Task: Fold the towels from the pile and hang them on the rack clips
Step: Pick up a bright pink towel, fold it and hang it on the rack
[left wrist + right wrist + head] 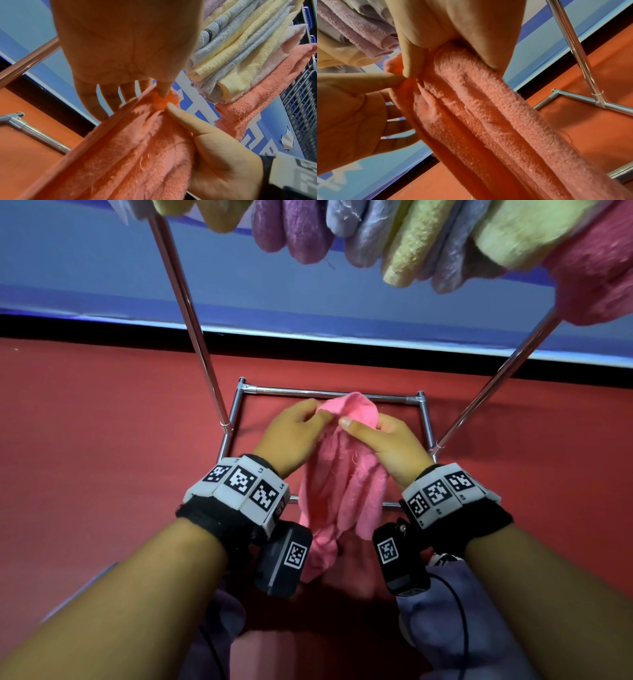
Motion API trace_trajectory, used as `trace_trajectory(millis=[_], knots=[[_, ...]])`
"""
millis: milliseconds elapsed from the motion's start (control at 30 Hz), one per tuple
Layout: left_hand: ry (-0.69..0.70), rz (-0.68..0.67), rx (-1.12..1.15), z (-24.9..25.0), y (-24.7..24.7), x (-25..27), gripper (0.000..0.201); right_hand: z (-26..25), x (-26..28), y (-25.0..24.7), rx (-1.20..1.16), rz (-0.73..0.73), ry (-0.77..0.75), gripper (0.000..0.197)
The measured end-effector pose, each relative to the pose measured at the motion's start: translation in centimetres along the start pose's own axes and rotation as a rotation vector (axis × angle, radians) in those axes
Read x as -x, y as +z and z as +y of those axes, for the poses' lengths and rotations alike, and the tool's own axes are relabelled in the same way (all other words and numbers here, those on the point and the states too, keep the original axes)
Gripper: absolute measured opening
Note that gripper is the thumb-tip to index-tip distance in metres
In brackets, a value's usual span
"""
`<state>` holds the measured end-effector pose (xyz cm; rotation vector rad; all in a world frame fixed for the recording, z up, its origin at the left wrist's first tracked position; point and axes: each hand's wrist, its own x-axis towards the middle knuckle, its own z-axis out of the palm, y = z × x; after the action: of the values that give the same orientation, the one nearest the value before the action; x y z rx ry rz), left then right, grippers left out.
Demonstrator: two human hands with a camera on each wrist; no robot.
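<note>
pink towel held up, both hands at its top

rack (pixel 191 313) overhead w/ hung towels (pixel 404 251) at 12. pink towel (pixel 342 474) hangs bunched betw. both wrists, long axis 12–6, top edge pointing to 12. left hand (pixel 294 436) and right hand (pixel 394 446) both pinch that top edge, equally near.

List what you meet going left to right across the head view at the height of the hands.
Red floor → left upright pole of the rack → left hand → pink towel, pinched at its top by both hands → right hand → right slanted pole of the rack.
</note>
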<state>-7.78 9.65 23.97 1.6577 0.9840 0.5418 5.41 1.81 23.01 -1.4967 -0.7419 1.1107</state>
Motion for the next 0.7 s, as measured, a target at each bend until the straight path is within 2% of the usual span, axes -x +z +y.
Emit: trace_trajectory(millis=[100,200,267,333,400,467,500,567,633,700], knots=[[0.084,0.041,0.019,0.3,0.2,0.0,0.024,0.1,-0.1,0.0,0.056,0.001,0.012,0.021],[0.057,0.046,0.12,0.7,0.3,0.1,0.029,0.2,-0.3,-0.3,0.152,0.021,-0.032,0.021],[0.061,0.058,0.13,0.9,0.3,0.1,0.022,0.2,-0.4,-0.4,0.212,0.044,-0.07,0.018],[0.045,-0.017,0.106,1.0,0.4,0.3,0.002,0.1,-0.3,-0.3,0.202,0.038,-0.081,0.014],[-0.011,-0.16,0.098,0.8,0.5,0.6,0.019,-0.2,-0.1,-0.2,0.142,0.026,-0.072,0.012],[-0.031,-0.241,0.011,0.5,0.8,0.8,0.027,-0.5,0.2,-0.1,0.122,0.024,-0.073,0.011],[-0.024,-0.237,-0.05,0.5,0.8,1.0,0.025,-0.5,0.2,-0.1,0.132,0.03,-0.078,0.013],[-0.015,-0.139,-0.174,0.3,0.8,0.8,0.012,-0.5,0.2,0.0,0.137,0.048,-0.077,0.017],[-0.03,-0.071,-0.2,0.3,0.4,0.5,0.006,-0.4,0.0,0.0,0.118,0.074,-0.078,0.018],[-0.046,-0.133,-0.129,0.2,0.4,0.5,0.005,-0.2,-0.1,-0.1,0.096,0.086,-0.088,0.017]])
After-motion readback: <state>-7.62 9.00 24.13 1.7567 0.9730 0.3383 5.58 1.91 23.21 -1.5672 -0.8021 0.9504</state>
